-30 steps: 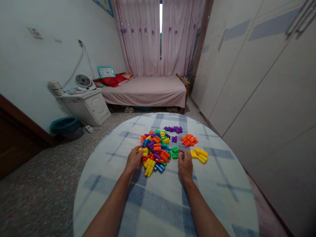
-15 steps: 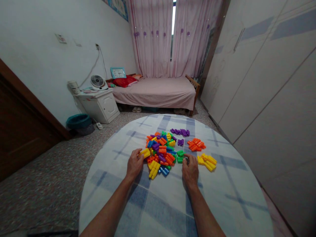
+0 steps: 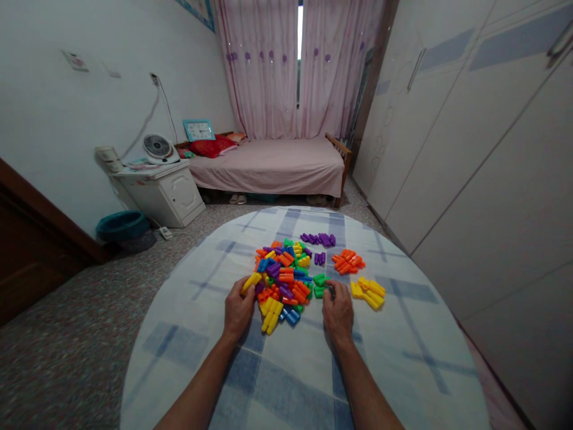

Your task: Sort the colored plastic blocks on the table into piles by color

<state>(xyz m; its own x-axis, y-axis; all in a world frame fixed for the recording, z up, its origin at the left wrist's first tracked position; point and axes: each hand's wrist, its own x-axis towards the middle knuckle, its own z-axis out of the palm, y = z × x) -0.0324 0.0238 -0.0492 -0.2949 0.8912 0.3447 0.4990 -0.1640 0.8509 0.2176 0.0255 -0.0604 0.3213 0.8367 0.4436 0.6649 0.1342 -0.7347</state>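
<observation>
My left hand [image 3: 239, 307] is closed on a yellow plastic toy block [image 3: 252, 282] at the left edge of a mixed heap of toy blocks [image 3: 286, 275]. The heap has orange, purple, blue, green and yellow pieces. My right hand [image 3: 339, 307] rests on the cloth right of the heap, its fingers bent and apart. Its index fingertip is at the small group of green blocks [image 3: 319, 286]; nothing shows in its grasp. Close by lie yellow blocks [image 3: 369, 292], orange blocks [image 3: 348, 261] and, further back, purple blocks [image 3: 319, 239].
The round table wears a blue and white checked cloth [image 3: 290, 382]. Beyond it stand a bed [image 3: 273, 164], a white cabinet [image 3: 179, 194] with a fan [image 3: 157, 147], and a bin [image 3: 124, 227]. A wardrobe [image 3: 470, 149] lines the right side.
The view has shifted slightly, so everything sits further left. In my left hand the yellow block has turned and is drawn slightly away from the heap. My right hand stays by the green blocks.
</observation>
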